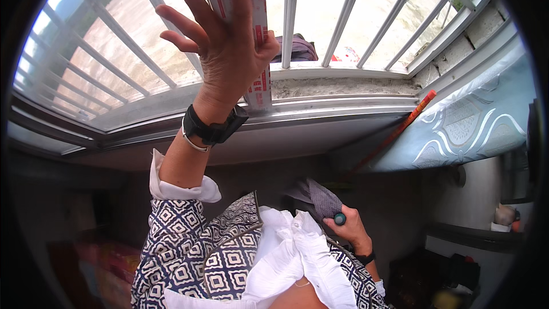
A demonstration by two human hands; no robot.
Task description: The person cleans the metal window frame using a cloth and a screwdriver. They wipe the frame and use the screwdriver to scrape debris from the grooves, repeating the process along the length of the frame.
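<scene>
My left hand point(231, 38) is raised at the window with its fingers spread, against the upright edge of a sliding window frame point(259, 90) that is covered with red-printed film. Whether the palm presses on it cannot be told. Lower right, near my chest, my right hand point(349, 225) is closed around a grey cloth point(324, 199) and a small dark-green, round-ended thing point(339, 219). The cloth hangs partly blurred to the left of that hand.
Metal window bars point(289, 17) stand beyond the sill point(343, 88). Outside lies a dark bundle point(300, 48). A red stick point(414, 113) leans by a pale blue patterned curtain point(463, 124) at right. Dark furniture point(472, 238) stands lower right.
</scene>
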